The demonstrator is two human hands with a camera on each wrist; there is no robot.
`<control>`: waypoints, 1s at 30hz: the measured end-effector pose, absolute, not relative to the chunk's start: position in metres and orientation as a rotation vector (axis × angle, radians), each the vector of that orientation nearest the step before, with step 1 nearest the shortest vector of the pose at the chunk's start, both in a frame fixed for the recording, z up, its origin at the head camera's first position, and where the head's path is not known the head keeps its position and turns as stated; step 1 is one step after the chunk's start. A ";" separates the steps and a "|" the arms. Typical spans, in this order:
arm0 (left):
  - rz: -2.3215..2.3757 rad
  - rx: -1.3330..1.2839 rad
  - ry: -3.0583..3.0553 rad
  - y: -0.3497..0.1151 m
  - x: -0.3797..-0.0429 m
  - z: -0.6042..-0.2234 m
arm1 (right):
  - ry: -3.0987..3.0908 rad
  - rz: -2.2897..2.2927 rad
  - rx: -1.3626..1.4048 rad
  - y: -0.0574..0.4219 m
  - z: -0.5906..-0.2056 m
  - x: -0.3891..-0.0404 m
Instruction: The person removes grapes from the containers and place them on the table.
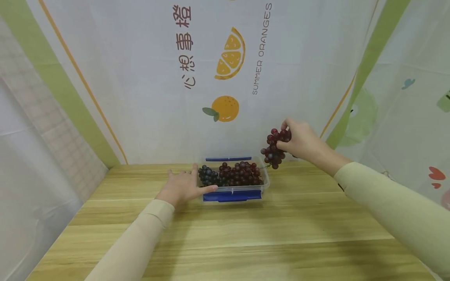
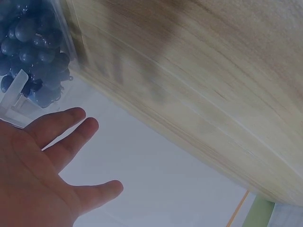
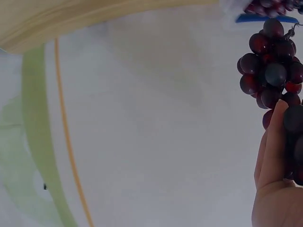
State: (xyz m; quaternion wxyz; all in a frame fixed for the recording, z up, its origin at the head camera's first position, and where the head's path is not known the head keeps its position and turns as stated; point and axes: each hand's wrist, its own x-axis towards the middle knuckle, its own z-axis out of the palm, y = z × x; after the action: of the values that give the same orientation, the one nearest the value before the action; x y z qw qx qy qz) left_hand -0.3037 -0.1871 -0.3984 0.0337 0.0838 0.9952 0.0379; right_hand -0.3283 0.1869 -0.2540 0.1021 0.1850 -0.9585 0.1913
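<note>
In the head view, a clear plastic box [image 1: 266, 185] with blue clips stands near the table's back edge. Dark blue-black grapes [image 1: 208, 176] fill its left part and red grapes [image 1: 243, 174] the rest. My left hand [image 1: 181, 187] lies at the box's left end, fingers spread and thumb along the front rim. In the left wrist view, that hand [image 2: 40, 175] shows straight fingers and holds nothing. My right hand [image 1: 302, 141] grips a bunch of red grapes [image 1: 274, 150] in the air above the box's right end. The right wrist view shows the bunch [image 3: 270, 61] hanging past the fingers.
The wooden table [image 1: 239, 242] extends in front of the box and to both sides. Behind it hangs a white cloth [image 1: 151, 97] with printed oranges and lettering. More printed cloth [image 1: 415, 128] hangs at the right.
</note>
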 end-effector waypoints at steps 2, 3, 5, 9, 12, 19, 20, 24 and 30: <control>0.119 0.258 3.058 -0.187 -0.304 -0.398 | -2.861 0.550 0.529 0.192 -0.257 -0.329; 0.118 0.257 3.059 -0.187 -0.304 -0.398 | -2.881 0.542 0.524 0.195 -0.259 -0.329; 0.120 0.258 3.061 -0.187 -0.304 -0.398 | -2.910 0.534 0.512 0.200 -0.264 -0.330; 0.122 0.259 3.060 -0.187 -0.304 -0.398 | -2.939 0.513 0.509 0.208 -0.276 -0.331; 0.129 0.255 3.055 -0.187 -0.304 -0.398 | -2.949 0.506 0.515 0.214 -0.288 -0.334; 0.125 0.263 3.056 -0.186 -0.302 -0.398 | -2.989 0.511 0.507 0.225 -0.317 -0.336; 0.127 0.264 3.053 -0.186 -0.302 -0.399 | -2.997 0.508 0.506 0.226 -0.321 -0.336; 0.138 0.262 3.046 -0.186 -0.302 -0.399 | -3.034 0.495 0.491 0.228 -0.332 -0.337; 0.148 0.248 3.044 -0.188 -0.305 -0.401 | -3.075 0.484 0.465 0.228 -0.341 -0.338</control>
State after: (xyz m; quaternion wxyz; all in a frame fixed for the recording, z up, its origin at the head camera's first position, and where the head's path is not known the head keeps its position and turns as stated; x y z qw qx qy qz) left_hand -0.3048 -0.1876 -0.4008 0.0421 0.0811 0.9946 0.0483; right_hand -0.3377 0.2280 -0.3407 -0.0030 0.1477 -0.9770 0.1537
